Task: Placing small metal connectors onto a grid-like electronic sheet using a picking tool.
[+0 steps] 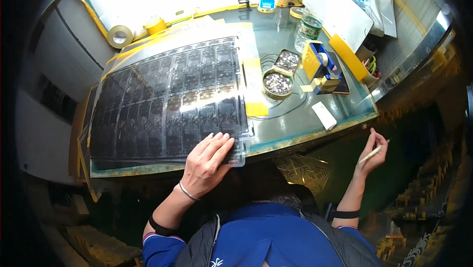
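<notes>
My left hand [208, 161] lies with its fingers stretched out on the near right corner of a dark film sheet [148, 104]. The sheet carries rows of repeated circuit-like patterns and rests on a glass-topped table [290, 136]; several sheets seem stacked there. Off the table's right front edge, my right hand [373, 156] is closed around a thin pale pen-like stick [370, 154], its pointed end toward the lower left. A folded white paper [324, 115] on the glass is the thing nearest to that hand.
Right of the film stand two containers of small metallic bits, a round tin [278, 83] and a square tray [287, 60]. A yellow-blue tape dispenser [320, 67] and a clear bottle [310, 25] are beyond them. Tape rolls [120, 36] sit at the far left.
</notes>
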Demonstrator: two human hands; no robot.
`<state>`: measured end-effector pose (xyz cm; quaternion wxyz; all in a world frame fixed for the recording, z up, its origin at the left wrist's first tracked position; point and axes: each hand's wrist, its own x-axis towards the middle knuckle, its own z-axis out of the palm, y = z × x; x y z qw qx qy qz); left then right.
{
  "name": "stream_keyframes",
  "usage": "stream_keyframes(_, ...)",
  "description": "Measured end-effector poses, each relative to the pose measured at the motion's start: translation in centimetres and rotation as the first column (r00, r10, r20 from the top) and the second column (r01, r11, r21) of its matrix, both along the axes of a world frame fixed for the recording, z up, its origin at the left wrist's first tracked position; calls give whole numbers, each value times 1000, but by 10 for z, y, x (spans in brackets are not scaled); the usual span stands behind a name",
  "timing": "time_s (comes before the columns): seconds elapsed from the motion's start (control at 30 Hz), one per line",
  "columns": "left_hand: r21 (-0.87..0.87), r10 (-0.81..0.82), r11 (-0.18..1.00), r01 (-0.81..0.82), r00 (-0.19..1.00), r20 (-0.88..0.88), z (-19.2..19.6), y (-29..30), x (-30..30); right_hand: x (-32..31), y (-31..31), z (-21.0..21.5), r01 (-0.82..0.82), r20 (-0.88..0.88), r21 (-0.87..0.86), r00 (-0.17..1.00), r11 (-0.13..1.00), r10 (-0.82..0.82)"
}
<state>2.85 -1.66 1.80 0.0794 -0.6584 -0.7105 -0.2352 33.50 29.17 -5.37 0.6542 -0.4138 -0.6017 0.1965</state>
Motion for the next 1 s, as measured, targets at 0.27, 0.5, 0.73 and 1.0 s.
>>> stream_keyframes(0.27, 360, 74, 917, -174, 959, 274, 28, -13, -4, -80, -50, 49, -430, -16, 134, 900, 893, 436)
stream_keyframes(0.5, 543, -247, 803, -244, 693, 677, 72, -114, -10, -175, -95, 82, -855, -153, -356, 451, 377, 879)
stream_keyframes(0.73, 396, -422, 906, 151, 414, 807, 62, -156, -4, -217, -95, 94, -895, -487, -446, 231, -12, 842)
stream_keyframes(1.0, 230, -354, 919, 321, 413, 839, 57, -156, -6, -223, -98, 97, -779, 27, -621, 88, 85, 996)
